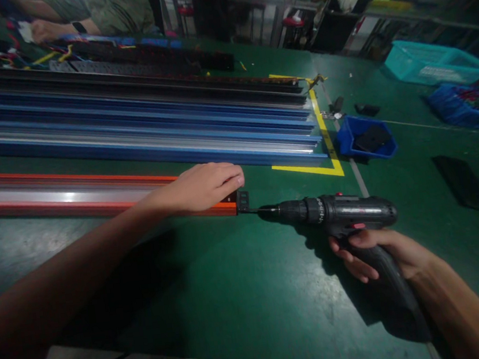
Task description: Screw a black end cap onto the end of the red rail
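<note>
While your right hand grips the drill right of the orange rail, bit beside its black end cap, and your left hand lies over that rail, hold unclear, an off-axis push could slip the bit or skew the rail.

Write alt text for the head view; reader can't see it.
A right hand holds a black power drill, its bit pointing at the black end piece of an orange rail, while the left hand rests on the rail near that end. Beyond it, blue rails and black rails lie side by side on a green table.
</note>
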`<state>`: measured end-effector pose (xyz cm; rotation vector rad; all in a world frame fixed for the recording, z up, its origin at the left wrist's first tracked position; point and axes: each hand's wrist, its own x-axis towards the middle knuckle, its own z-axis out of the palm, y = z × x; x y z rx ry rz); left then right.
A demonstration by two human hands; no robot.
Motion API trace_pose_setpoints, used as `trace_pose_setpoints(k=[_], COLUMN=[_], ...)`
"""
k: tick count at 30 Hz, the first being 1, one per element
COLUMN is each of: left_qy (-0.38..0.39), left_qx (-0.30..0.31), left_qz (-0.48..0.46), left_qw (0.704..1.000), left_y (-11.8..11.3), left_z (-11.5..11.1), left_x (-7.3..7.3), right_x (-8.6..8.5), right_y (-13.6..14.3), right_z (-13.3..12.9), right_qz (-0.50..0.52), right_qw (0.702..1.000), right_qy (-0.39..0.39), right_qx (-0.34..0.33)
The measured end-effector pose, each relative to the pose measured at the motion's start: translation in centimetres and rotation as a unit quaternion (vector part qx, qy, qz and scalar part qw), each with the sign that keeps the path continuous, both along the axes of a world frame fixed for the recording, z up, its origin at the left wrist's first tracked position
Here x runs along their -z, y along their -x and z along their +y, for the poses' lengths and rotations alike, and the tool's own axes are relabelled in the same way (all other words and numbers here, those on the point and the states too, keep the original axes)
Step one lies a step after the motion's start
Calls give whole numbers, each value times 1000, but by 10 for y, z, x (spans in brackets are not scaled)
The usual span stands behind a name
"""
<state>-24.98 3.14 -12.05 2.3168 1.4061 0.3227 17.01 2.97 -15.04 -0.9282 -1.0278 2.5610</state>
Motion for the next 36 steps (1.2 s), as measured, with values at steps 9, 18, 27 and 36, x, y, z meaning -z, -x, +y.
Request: trace_pose_setpoints(k=[9, 18, 27, 36], left_qy=[-7, -2, -5, 2], left_qx=[2, 0, 2, 1], left_qz=[-1, 4, -3, 0], left_qw=[1000, 1000, 1000, 1000], left_y=[0, 0, 0, 0], left_z=[0, 0, 0, 1], left_x=[0, 0, 1, 1], right_x=[-1, -1, 1, 1], right_y=[1, 1, -1, -1], right_z=[1, 0, 1, 1], right_qz=[0, -8, -1, 8], right_qw=[1000, 1000, 1000, 1000], right_qy=[7, 0, -19, -13], right_qx=[8, 9, -2, 3])
